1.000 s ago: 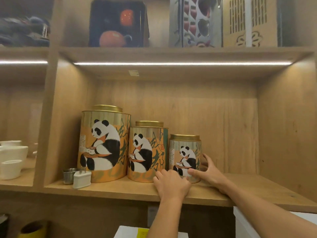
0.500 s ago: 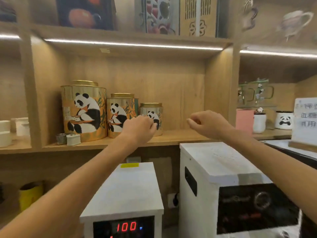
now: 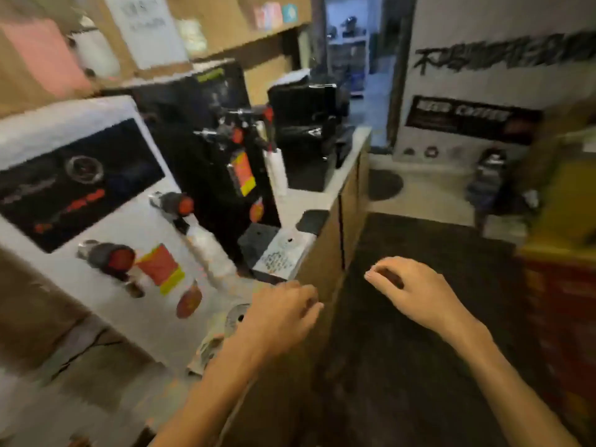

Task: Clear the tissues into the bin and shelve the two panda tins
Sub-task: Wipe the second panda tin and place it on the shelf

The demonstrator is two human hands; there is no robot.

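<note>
The view is blurred by motion. My left hand (image 3: pixel 280 312) hovers over the counter's front edge, fingers loosely curled, holding nothing. My right hand (image 3: pixel 411 290) hangs over the dark floor mat, fingers curled inward, with nothing in it. The panda tins and their shelf are out of view. No tissue and no bin can be made out; a crumpled pale object (image 3: pixel 206 353) lies under my left wrist, too blurred to name.
A white dispenser (image 3: pixel 96 201) with red taps stands at the left on the counter (image 3: pixel 317 196). Black machines (image 3: pixel 206 133) stand behind it. A dark mat (image 3: pixel 419 253) covers the floor. A yellow and red cabinet (image 3: pixel 561 285) is at the right. A doorway (image 3: pixel 358 59) opens ahead.
The view has swung right and down, away from the shelf with the panda tins. Both hands have drawn back from the shelf and dropped low over the counter edge and floor.
</note>
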